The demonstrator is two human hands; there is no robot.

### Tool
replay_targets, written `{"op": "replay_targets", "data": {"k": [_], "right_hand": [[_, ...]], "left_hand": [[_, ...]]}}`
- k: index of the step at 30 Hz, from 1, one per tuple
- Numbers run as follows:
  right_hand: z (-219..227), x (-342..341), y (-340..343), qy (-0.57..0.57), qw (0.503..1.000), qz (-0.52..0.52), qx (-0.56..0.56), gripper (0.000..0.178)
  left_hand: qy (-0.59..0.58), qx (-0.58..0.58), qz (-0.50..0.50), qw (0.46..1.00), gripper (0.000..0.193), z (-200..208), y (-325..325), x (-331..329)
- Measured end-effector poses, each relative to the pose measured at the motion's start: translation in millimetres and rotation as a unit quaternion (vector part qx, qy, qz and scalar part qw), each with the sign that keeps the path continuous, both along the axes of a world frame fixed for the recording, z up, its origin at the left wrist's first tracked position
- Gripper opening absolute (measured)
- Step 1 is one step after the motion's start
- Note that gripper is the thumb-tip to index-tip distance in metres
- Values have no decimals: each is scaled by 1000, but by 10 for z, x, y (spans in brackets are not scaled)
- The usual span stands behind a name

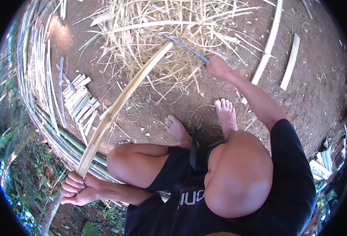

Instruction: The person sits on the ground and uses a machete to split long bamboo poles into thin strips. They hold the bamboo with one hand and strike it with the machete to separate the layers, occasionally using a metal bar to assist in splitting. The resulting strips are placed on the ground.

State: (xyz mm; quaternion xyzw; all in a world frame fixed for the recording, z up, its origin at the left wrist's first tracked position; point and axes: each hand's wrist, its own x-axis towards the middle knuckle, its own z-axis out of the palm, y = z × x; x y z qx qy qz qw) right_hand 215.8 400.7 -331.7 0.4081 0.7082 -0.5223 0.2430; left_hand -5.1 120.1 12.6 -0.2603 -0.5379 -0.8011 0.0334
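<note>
My left hand (79,188) is closed around the lower part of a long split bamboo strip (109,114), its pale inner face and a node showing. The strip slants up past my left knee to the far middle. Out ahead on the right, my right hand (218,67) grips a knife (187,47) with a long, narrow, bluish blade. That blade points up and left, close by the strip's far end; whether they touch I cannot tell. Beneath both lies a heap of bamboo shavings (153,43). The knife's handle is mostly hidden in my fist.
Short bamboo pieces (80,100) lie piled at the left. Long bamboo poles (69,137) and thin strips (47,78) run along the left edge, with green plants (32,157) beyond. Pale bamboo slats (290,63) rest on bare soil at the right. My bare feet (225,112) are near the heap.
</note>
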Motion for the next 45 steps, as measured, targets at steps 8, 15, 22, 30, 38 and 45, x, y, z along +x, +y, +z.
{"op": "replay_targets", "data": {"k": [8,15,22,30,38,45], "right_hand": [[1139,-71,-570,360,926,103,39,15],[316,15,-163,130,991,25,12,17],[717,91,-571,307,932,144,127,20],[341,22,-85,158,985,39,58,21],[-17,26,-4,36,993,58,96,28],[-208,203,171,-26,997,9,77,26]], "left_hand": [[22,45,-243,969,52,19,102,125],[22,72,-253,965,53,0,142,192],[18,65,-219,973,55,-14,99,146],[26,50,-171,984,56,-48,40,104],[32,28,-168,985,56,5,113,116],[7,26,-217,976,50,65,91,105]]}}
